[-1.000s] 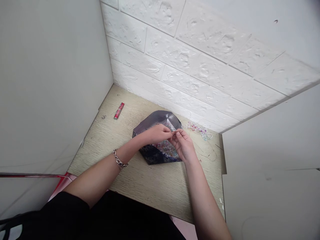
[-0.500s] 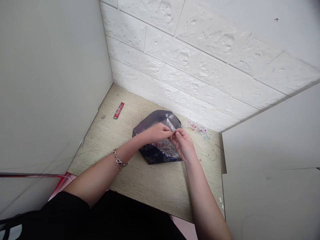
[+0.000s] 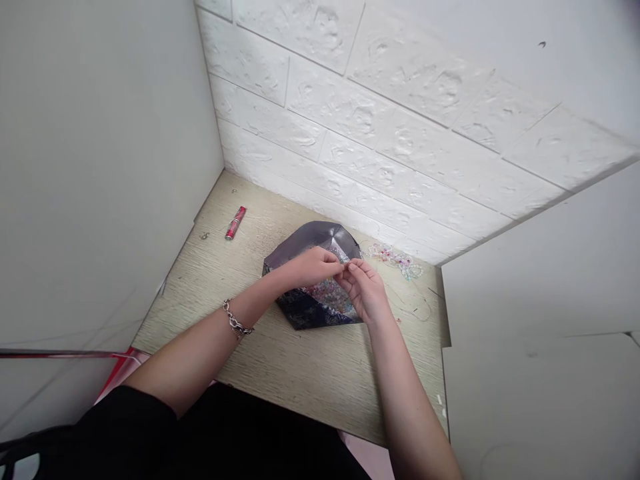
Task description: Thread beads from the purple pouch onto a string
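The left hand (image 3: 316,265) and right hand (image 3: 367,287) are brought close, fingertips meeting. In each grip, thumb and forefinger are pressed together; whether anything tiny is clamped between them cannot be told. Fine two-handed fingertip work is judged to be the step in hand; for the next move, a light, steady pinch is judged to be called for. Loose beads (image 3: 330,295), small, glossy and pastel, are heaped below the grip in an open pouch (image 3: 300,315), its lining smooth and grey, its outer face dark and patterned, its outline angular. Beaded strands (image 3: 395,259), translucent and curled, are laid to the right of the grip. A red cylindrical tube (image 3: 235,223) is noted well to its left. All are carried by a counter (image 3: 310,380) of pale, streaked, wood-like finish.
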### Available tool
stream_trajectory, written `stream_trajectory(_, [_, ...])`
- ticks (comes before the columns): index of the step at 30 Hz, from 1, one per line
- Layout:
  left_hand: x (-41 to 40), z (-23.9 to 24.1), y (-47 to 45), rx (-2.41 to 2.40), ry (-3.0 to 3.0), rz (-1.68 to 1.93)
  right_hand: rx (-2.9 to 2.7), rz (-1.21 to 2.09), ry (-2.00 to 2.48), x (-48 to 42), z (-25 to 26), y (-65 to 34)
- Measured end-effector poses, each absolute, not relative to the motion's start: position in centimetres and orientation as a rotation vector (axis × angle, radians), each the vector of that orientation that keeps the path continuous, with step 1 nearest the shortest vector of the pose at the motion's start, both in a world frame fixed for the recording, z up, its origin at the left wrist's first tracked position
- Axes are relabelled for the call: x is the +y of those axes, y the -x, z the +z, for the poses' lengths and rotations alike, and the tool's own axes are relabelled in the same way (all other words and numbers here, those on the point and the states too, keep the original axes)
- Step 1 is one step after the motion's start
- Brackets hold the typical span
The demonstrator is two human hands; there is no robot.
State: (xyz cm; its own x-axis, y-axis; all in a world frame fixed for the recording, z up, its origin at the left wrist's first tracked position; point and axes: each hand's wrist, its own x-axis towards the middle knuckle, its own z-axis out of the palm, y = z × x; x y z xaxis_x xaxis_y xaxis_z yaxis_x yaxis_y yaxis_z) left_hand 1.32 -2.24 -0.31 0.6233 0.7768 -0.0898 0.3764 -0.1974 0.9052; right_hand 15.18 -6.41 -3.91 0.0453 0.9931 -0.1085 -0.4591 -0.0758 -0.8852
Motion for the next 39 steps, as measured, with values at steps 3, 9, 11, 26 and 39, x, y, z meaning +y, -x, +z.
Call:
stream_trajectory(3, [-2.3, -0.3, -1.3, 0.928, -1.808, 0.479, -0.738, 1.415, 0.957, -6.4, -3.8, -15.2])
stream_trajectory(9, [-2.3, -0.2, -1.3, 0.914, -1.796, 0.477, -0.750, 1.431, 0.945, -6.5, -3.8, -15.2])
stream_trajectory(11, [-2.2, -0.2, -1.3, 0.910, -1.803, 0.473, -0.765, 1.426, 0.945, -6.5, -3.8, -15.2])
stream_trajectory(26, [-1.7, -1.1, -1.4, 0.888, -1.688, 0.547, -1.640, 0.263, 1.331, -7.0, -3.3, -15.6])
stream_trajectory(39, [-1.6, -0.9, -1.5, 0.776, -1.729, 0.801, -1.370, 0.231, 1.346, -7.4, -3.1, -15.5])
